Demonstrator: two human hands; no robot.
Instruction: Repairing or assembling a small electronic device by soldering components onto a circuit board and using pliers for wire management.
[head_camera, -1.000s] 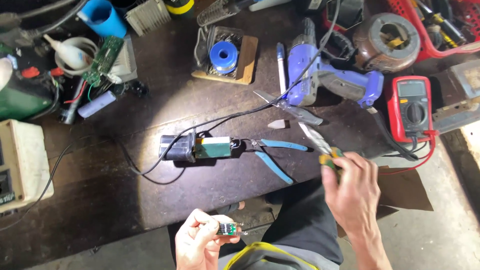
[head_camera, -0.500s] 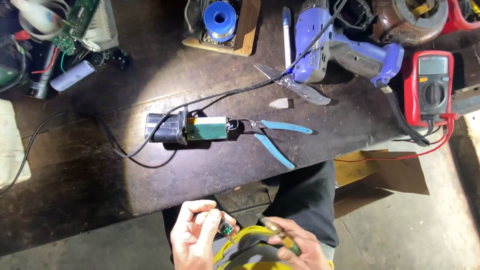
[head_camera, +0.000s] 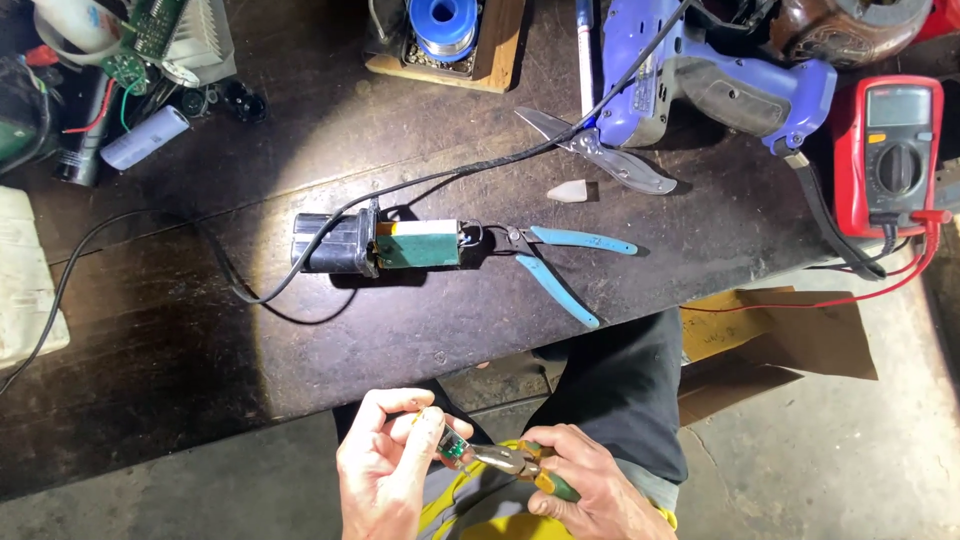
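Fingers of the left hand (head_camera: 385, 470) pinch a small green circuit board (head_camera: 452, 452); right hand (head_camera: 585, 490) clasps pliers (head_camera: 510, 462) nipping it.

Bare surface (head_camera: 180, 380) lies open toward 10 o'clock from the hands, below the black cable (head_camera: 130, 225). At 12 o'clock the battery pack (head_camera: 385, 243) and blue cutters (head_camera: 560, 265) block the way. Toward 1 to 2 o'clock the purple drill (head_camera: 700, 85), scissors (head_camera: 600, 155) and red meter (head_camera: 895, 150) crowd the far edge.
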